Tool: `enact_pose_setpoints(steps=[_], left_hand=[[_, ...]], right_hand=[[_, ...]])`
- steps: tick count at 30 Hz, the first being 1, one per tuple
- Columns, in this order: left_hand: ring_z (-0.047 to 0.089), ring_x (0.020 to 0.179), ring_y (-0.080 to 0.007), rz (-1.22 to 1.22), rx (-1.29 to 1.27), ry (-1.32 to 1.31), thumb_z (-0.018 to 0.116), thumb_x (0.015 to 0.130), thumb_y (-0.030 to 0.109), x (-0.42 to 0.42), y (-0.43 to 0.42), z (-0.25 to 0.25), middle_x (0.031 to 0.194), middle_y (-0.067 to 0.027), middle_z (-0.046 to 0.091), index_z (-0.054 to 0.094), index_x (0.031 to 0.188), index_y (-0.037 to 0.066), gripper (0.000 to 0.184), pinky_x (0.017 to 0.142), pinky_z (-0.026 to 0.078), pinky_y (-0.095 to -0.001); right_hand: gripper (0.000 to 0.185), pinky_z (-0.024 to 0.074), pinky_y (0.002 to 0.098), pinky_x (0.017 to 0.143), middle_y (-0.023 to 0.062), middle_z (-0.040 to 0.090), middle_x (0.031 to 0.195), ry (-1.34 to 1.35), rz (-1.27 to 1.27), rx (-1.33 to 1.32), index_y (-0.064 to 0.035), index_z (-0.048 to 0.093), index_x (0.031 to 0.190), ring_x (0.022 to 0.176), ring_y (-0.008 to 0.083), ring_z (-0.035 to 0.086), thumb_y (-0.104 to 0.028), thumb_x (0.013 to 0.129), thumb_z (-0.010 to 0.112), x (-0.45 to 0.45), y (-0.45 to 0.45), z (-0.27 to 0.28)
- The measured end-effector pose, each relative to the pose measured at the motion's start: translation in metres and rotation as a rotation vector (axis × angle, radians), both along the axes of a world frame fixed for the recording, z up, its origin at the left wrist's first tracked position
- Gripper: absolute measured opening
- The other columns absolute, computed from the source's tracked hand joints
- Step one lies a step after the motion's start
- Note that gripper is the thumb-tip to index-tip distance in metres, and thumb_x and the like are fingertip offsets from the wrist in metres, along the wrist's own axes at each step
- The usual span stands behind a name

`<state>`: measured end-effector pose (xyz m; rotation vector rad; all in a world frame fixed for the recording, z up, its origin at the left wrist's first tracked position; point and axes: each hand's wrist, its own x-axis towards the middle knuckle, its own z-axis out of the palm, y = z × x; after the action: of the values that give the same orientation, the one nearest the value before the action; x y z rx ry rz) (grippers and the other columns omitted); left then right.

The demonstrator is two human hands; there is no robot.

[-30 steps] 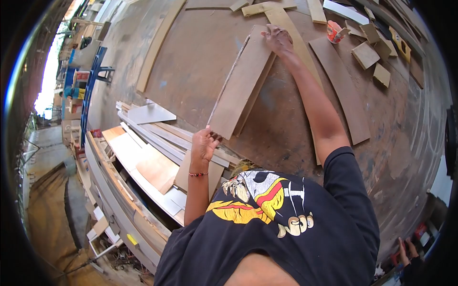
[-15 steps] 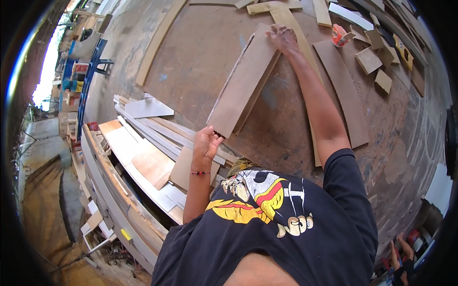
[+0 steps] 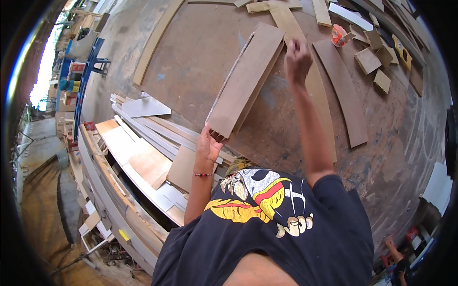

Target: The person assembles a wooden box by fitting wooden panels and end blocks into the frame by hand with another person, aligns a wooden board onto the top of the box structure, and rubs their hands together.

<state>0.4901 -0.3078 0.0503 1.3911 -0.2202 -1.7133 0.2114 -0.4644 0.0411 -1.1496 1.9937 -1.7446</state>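
Observation:
A long brown board assembly [image 3: 248, 78], with a second panel edge showing under its right side, lies slanted over the worktable. My left hand [image 3: 209, 144] grips its near end, the thumb by the left corner and the fingers tucked under the end. Raised beside the far right corner is my right hand [image 3: 298, 59], closed in a fist and apart from the board. I see nothing in that fist. Beneath the right forearm runs a long tan strip [image 3: 310, 95]. To its right lies a wide brown plank [image 3: 341, 93].
At the upper right stand an orange-and-white cup [image 3: 339, 35], several wood offcuts [image 3: 368, 61] and a yellow-handled saw [image 3: 405, 53]. A stack of pale boards [image 3: 143, 157] lies on the left. Another person's arm [image 3: 393, 250] shows at the lower right edge.
My right hand has let go of the board's far end, moved toward the right and nearer me, and closed into a fist. My left hand still grips the near end.

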Motion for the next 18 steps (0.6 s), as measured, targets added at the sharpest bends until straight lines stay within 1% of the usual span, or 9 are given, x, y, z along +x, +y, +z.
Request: enact_pose_setpoints(steps=[2, 4, 6, 8, 9, 11, 12, 16, 18], left_hand=[[0.053, 0.101, -0.0310, 0.013, 0.008, -0.063, 0.041, 0.090, 0.038, -0.009, -0.002, 0.005, 0.111, -0.0170, 0.054, 0.045, 0.116, 0.002, 0.045, 0.082, 0.045, -0.0509], [0.053, 0.102, -0.0314, -0.024, 0.013, -0.043, 0.041, 0.090, 0.040, -0.005, -0.003, 0.003, 0.112, -0.0166, 0.054, 0.044, 0.118, 0.003, 0.046, 0.081, 0.044, -0.0517], [0.053, 0.102, -0.0318, -0.062, 0.019, -0.026, 0.040, 0.089, 0.042, 0.001, -0.003, -0.001, 0.113, -0.0163, 0.053, 0.044, 0.120, 0.005, 0.048, 0.081, 0.044, -0.0525], [0.053, 0.102, -0.0320, -0.057, 0.034, 0.017, 0.040, 0.089, 0.044, 0.006, -0.003, -0.007, 0.112, -0.0150, 0.054, 0.045, 0.119, 0.007, 0.047, 0.080, 0.044, -0.0531], [0.053, 0.102, -0.0320, -0.060, 0.032, 0.020, 0.040, 0.089, 0.044, 0.006, -0.003, -0.008, 0.112, -0.0150, 0.054, 0.045, 0.119, 0.007, 0.047, 0.080, 0.044, -0.0531], [0.053, 0.101, -0.0318, -0.045, 0.092, -0.011, 0.040, 0.088, 0.045, 0.006, -0.004, -0.008, 0.111, -0.0140, 0.055, 0.047, 0.118, 0.009, 0.047, 0.078, 0.044, -0.0521], [0.053, 0.101, -0.0318, -0.050, 0.086, -0.006, 0.040, 0.088, 0.045, 0.006, -0.004, -0.009, 0.111, -0.0140, 0.055, 0.047, 0.118, 0.009, 0.047, 0.078, 0.044, -0.0521], [0.054, 0.099, -0.0310, -0.080, 0.059, -0.058, 0.040, 0.088, 0.047, 0.006, -0.004, -0.010, 0.111, -0.0133, 0.055, 0.047, 0.117, 0.009, 0.048, 0.075, 0.044, -0.0519], [0.054, 0.098, -0.0308, -0.069, 0.062, -0.068, 0.040, 0.088, 0.047, 0.001, -0.006, -0.008, 0.110, -0.0131, 0.055, 0.047, 0.118, 0.009, 0.048, 0.073, 0.044, -0.0521]], right_hand=[[0.012, 0.0479, 0.0341, 0.068, 0.0164, 0.063, 0.083, -0.144, 0.086, -0.003, 0.0016, 0.059, 0.086, 0.075, 0.0306, 0.061, -0.006, 0.079, 0.053, 0.027, 0.046, -0.012], [0.010, 0.0481, 0.0345, 0.066, 0.0165, 0.061, 0.080, -0.006, 0.293, -0.014, 0.0024, 0.058, 0.082, 0.072, 0.0302, 0.060, -0.001, 0.075, 0.052, 0.053, 0.095, -0.018], [0.018, 0.0465, 0.0371, 0.070, 0.0158, 0.059, 0.085, 0.075, 0.561, 0.082, 0.0012, 0.058, 0.088, 0.078, 0.0311, 0.057, -0.004, 0.071, 0.056, 0.074, 0.127, -0.031], [0.027, 0.0401, 0.0411, 0.078, 0.0141, 0.055, 0.094, 0.331, 0.750, 0.172, -0.0020, 0.059, 0.090, 0.091, 0.0301, 0.051, -0.013, 0.065, 0.063, 0.095, 0.145, -0.034], [0.027, 0.0401, 0.0411, 0.078, 0.0141, 0.055, 0.094, 0.333, 0.747, 0.171, -0.0020, 0.059, 0.090, 0.091, 0.0301, 0.051, -0.013, 0.065, 0.063, 0.103, 0.148, -0.041], [0.038, 0.0339, 0.0438, 0.083, 0.0132, 0.051, 0.103, 0.570, 0.849, 0.115, -0.0035, 0.059, 0.095, 0.101, 0.0292, 0.045, -0.021, 0.062, 0.065, 0.114, 0.150, -0.051], [0.043, 0.0322, 0.0449, 0.084, 0.0133, 0.051, 0.103, 0.560, 0.845, 0.115, -0.0041, 0.059, 0.098, 0.103, 0.0281, 0.044, -0.025, 0.060, 0.065, 0.113, 0.148, -0.044], [0.048, 0.0308, 0.0459, 0.086, 0.0134, 0.050, 0.105, 0.616, 0.922, 0.163, -0.0050, 0.059, 0.102, 0.105, 0.0289, 0.042, -0.028, 0.060, 0.066, 0.108, 0.148, -0.038], [0.049, 0.0289, 0.0466, 0.089, 0.0132, 0.049, 0.106, 0.569, 0.972, 0.123, -0.0065, 0.060, 0.102, 0.106, 0.0291, 0.041, -0.028, 0.059, 0.069, 0.104, 0.152, -0.034]])
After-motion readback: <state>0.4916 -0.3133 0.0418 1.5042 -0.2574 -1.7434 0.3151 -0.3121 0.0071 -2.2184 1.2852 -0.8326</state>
